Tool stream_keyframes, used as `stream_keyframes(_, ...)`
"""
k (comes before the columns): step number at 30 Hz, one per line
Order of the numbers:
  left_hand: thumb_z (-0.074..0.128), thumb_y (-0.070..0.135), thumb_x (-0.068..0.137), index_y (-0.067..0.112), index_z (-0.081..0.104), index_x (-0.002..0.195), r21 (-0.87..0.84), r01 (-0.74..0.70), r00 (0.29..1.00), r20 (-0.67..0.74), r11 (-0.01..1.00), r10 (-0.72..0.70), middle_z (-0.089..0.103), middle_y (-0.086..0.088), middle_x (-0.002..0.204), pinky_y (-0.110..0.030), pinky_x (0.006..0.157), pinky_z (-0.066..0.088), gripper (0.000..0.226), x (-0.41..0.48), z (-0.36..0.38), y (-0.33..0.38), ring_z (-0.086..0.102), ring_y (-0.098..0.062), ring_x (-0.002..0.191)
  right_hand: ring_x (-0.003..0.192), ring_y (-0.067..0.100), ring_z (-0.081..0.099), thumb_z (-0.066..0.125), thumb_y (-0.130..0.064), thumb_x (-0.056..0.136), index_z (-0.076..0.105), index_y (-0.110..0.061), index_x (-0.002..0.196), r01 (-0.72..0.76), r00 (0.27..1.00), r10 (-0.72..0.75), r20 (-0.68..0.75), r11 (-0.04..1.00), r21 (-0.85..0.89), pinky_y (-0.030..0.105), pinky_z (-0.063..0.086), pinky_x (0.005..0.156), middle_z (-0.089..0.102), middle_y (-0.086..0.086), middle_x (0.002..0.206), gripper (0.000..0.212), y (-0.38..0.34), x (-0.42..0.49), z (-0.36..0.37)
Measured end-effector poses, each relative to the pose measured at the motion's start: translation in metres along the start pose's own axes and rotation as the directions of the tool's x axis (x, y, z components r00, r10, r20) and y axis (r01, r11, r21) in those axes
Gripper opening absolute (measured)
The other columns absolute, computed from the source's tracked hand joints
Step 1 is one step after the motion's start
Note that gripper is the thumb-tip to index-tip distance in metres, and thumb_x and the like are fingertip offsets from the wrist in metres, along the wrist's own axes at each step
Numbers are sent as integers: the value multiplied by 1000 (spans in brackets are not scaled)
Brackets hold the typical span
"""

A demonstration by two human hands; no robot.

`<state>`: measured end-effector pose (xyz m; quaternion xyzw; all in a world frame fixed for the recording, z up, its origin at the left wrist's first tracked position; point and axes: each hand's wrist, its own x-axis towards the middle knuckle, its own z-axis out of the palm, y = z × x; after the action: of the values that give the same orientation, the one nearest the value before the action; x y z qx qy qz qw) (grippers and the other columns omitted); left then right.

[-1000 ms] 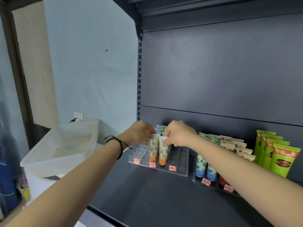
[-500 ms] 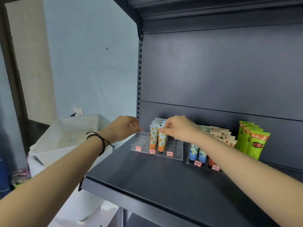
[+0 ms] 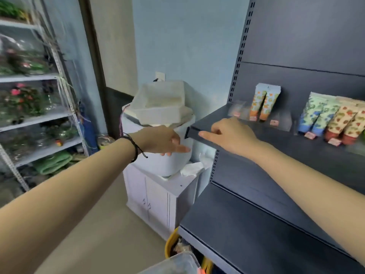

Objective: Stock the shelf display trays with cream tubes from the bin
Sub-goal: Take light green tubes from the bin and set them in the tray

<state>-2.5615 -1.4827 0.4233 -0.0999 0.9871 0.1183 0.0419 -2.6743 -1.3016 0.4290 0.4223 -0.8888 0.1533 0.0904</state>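
- Head view: both hands empty. Left hand (image 3: 164,142) has its fingers loosely extended in front of the white tub (image 3: 167,163), below the bin (image 3: 161,102). Right hand (image 3: 232,134) has the index finger straight and the others loosely curled, at the shelf (image 3: 296,151) corner; contact unclear.
- Orange cream tubes (image 3: 260,103) stand cap-down in the clear tray (image 3: 281,120); slots on either side look vacant. Bin contents not visible.
- Judgement: tubes light, soft-walled, probably slick. Pinch the flat crimped end or hold near the stiff cap; avoid squeezing mid-body.
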Motion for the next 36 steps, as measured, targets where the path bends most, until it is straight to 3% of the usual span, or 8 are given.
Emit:
stream_keyframes(8, 39, 70, 84, 26, 61, 90, -107, 203, 892, 431, 973, -139, 69, 4, 96, -33, 87, 51, 50, -56, 158, -94, 64, -14, 87, 76, 11, 55, 48, -63, 88, 58, -26, 77, 110, 865, -178, 469, 980, 168, 30, 41, 61, 57, -11, 76, 40, -53, -56, 176)
stream_keyframes(15, 51, 54, 89, 18, 59, 118, -305, 431, 805, 555, 849, -210, 60, 0, 121, -23, 83, 40, 47, -65, 363, -142, 56, -17, 105, 64, 3, 47, 50, -58, 90, 61, -21, 87, -67, 671, -89, 736, 982, 179, 20, 33, 56, 51, -11, 70, 39, -11, -133, 376)
stream_keyframes(19, 56, 59, 82, 24, 62, 107, -432, 548, 783, 566, 716, -258, 62, 4, 108, -24, 77, 43, 44, -59, 469, -152, 54, -11, 92, 80, 11, 59, 53, -56, 89, 65, -15, 95, -197, 609, -7, 793, 967, 160, 22, 37, 63, 64, -4, 88, 43, 14, -160, 468)
stream_keyframes(23, 56, 52, 87, 22, 58, 99, -547, 623, 763, 583, 558, -281, 57, 5, 97, -21, 70, 39, 32, -49, 557, -154, 51, -11, 89, 69, 14, 47, 56, -46, 90, 54, -6, 81, -313, 533, 36, 845, 937, 158, 29, 30, 61, 46, 1, 71, 41, 27, -181, 546)
stream_keyframes(28, 60, 36, 88, 13, 48, 74, -638, 730, 677, 631, 245, -378, 48, -1, 72, -23, 59, 37, 30, -27, 659, -151, 45, -11, 61, 82, 21, 61, 65, -37, 84, 51, -15, 77, -525, 514, 157, 843, 835, 164, 31, 37, 66, 52, -1, 77, 27, 51, -207, 643)
stream_keyframes(31, 65, 34, 85, 16, 54, 93, -658, 748, 614, 635, 89, -468, 57, -3, 94, -26, 70, 45, 23, -9, 709, -146, 54, -16, 81, 76, 15, 59, 67, -32, 83, 55, -18, 76, -605, 521, 224, 824, 778, 171, 27, 39, 64, 53, -6, 76, 20, 66, -220, 694)
stream_keyframes(33, 67, 32, 84, 14, 51, 120, -670, 743, 573, 633, 3, -521, 54, -1, 112, -28, 77, 48, 43, 2, 736, -143, 54, -16, 96, 80, 17, 61, 68, -29, 83, 61, -12, 85, -664, 523, 294, 800, 729, 166, 33, 47, 68, 61, -3, 81, 19, 77, -228, 721)
stream_keyframes(36, 69, 27, 83, 14, 47, 130, -686, 727, 552, 592, -9, -588, 53, 2, 115, -28, 86, 46, 53, 14, 766, -138, 53, -15, 103, 66, 18, 57, 67, -33, 82, 53, -19, 66, -657, 523, 326, 788, 742, 129, 36, 48, 63, 58, -2, 66, 25, 84, -241, 750)
